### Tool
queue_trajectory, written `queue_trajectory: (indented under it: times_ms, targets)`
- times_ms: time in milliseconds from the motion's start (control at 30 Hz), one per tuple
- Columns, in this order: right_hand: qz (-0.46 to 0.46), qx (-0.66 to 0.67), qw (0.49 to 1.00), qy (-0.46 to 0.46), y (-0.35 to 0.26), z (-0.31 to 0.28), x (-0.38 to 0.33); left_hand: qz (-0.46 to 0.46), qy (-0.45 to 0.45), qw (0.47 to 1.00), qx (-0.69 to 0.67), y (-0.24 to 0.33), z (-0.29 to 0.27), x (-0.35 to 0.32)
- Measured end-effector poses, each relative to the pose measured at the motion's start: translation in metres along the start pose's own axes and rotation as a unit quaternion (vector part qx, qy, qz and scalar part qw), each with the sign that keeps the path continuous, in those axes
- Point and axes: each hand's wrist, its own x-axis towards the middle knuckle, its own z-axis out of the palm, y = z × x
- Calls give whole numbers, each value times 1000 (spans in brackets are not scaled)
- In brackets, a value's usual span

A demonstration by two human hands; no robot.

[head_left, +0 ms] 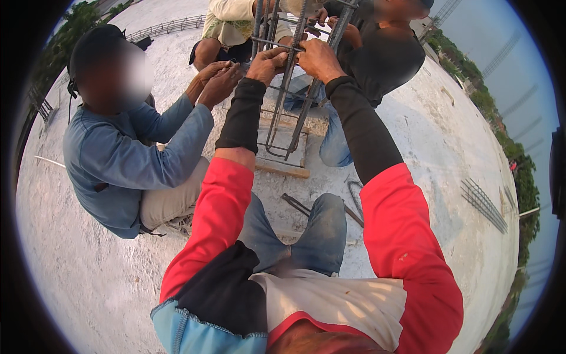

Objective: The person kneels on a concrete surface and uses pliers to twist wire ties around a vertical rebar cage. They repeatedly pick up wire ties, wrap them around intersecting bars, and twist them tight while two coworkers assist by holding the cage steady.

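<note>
A rebar cage (293, 97) of long dark steel bars and square stirrups stretches away in front of me, its near end over a wooden frame (280, 170). On its left side, my left hand (268, 65) is closed, fingertips pressed together against a bar. My right hand (320, 61) is closed too, its curled fingers meeting the same bar from the right. Whatever small piece lies between my fingertips is hidden. Black sleeves cover both my forearms. To my left, a co-worker's hands (218, 81) are held together near the cage, their content too small to tell.
A co-worker in a blue shirt (127, 150) squats close on my left. Two more people, one in a black shirt (380, 62), crouch at the cage's far end. Steel bars (296, 204) lie by my knees on the pale concrete slab (94, 265). A bar bundle (483, 205) lies right.
</note>
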Motion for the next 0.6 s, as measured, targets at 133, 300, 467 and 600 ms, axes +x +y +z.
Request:
queue_trajectory:
  times_ms: [133, 300, 467, 600]
  targets:
    - [-11, -9, 1000, 12, 3, 4, 2, 10, 75, 974, 213, -9, 6, 23]
    - [-30, -6, 999, 32, 6, 8, 1, 186, 280, 821, 461, -12, 21, 29]
    - [-44, -15, 998, 32, 11, 9, 3, 167, 353, 877, 279, -9, 36, 3]
    - [-37, -1, 999, 32, 11, 13, 3, 133, 316, 911, 228, -5, 44, -13]
